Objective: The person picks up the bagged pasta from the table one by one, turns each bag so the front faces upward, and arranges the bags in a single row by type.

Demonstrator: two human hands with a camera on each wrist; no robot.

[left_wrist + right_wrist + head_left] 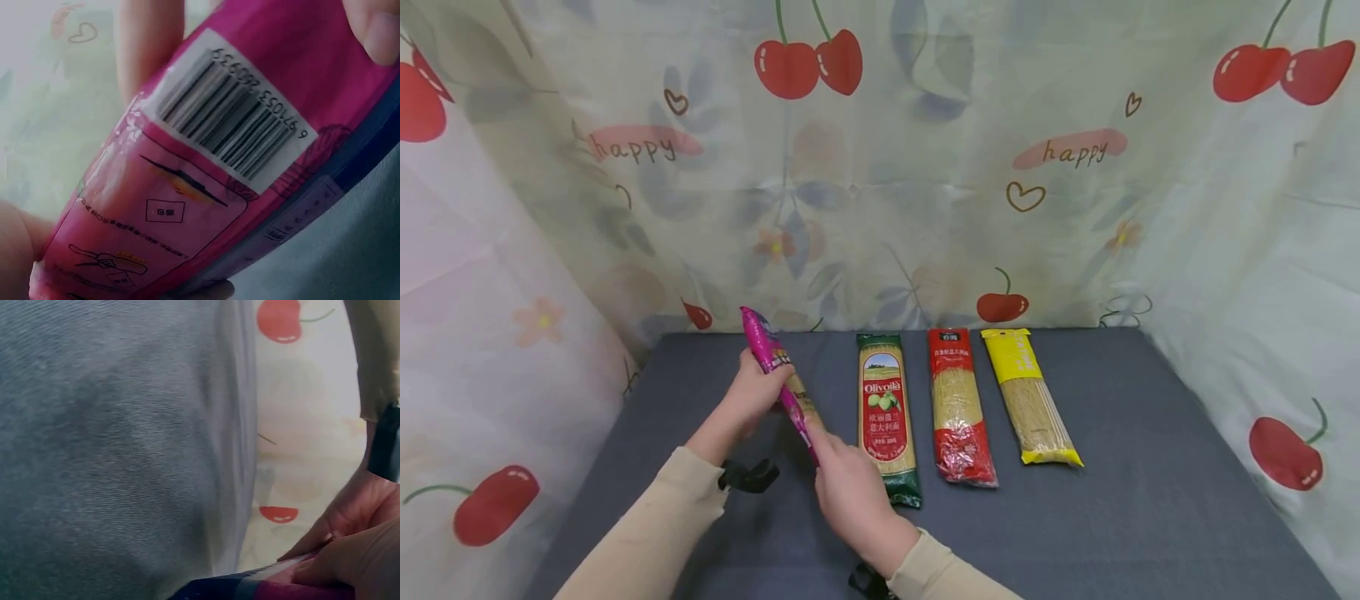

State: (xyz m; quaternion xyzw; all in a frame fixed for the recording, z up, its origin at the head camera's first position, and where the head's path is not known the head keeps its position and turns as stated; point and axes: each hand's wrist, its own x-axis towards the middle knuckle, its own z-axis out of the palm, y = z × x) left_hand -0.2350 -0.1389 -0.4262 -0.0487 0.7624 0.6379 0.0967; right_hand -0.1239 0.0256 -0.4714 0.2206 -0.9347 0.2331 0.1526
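Both hands are gripping the pink pasta packet (772, 371), tilted above the desk (1150, 500): left hand (752, 398) wrapping its upper half, right hand (850, 487) pinching the lower end. Likely light, stiff lengthwise, brittle inside, with slick film; supporting both ends suits it. Left wrist view is showing the barcode (234, 122), hidden from the head view. Green packet (886, 412) is lying just right of the grip.

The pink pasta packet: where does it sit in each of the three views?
Head: pink pasta packet left of centre, tilted, held at its far part by the left hand and at its near end by the right hand.
Left wrist: fills the frame, barcode side up.
Right wrist: only an edge at the bottom.
Shared landmark: cherry-print cloth.
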